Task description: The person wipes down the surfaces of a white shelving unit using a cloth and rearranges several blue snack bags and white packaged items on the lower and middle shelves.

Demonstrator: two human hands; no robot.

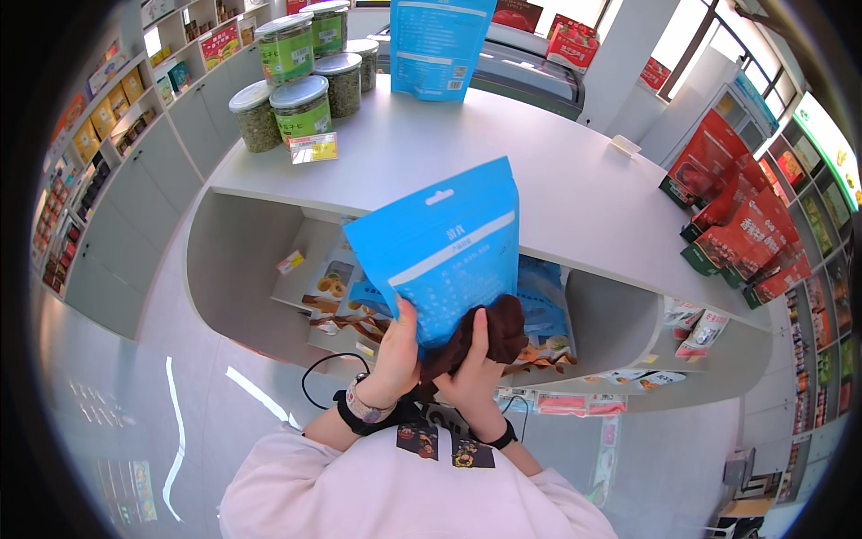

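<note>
A blue stand-up food pouch (458,249) with white print and a hang hole is held up in front of me, tilted. My left hand (397,350) grips its lower left edge, thumb on the printed face. In my right hand (475,370) is a dark brown cloth (502,330), pressed against the pouch's lower right part. The cloth hides the pouch's bottom. Behind my hands, an open shelf of the counter holds more pouches, among them an orange-and-white one (330,279) and a blue one (539,303).
On the white countertop (431,148) stand another blue pouch (438,54), several lidded plastic jars (300,111) with a price card (314,147), and red pouches (741,229) at the right. A small clear holder (625,145) sits near the far edge. Shelving (114,148) lines the left wall.
</note>
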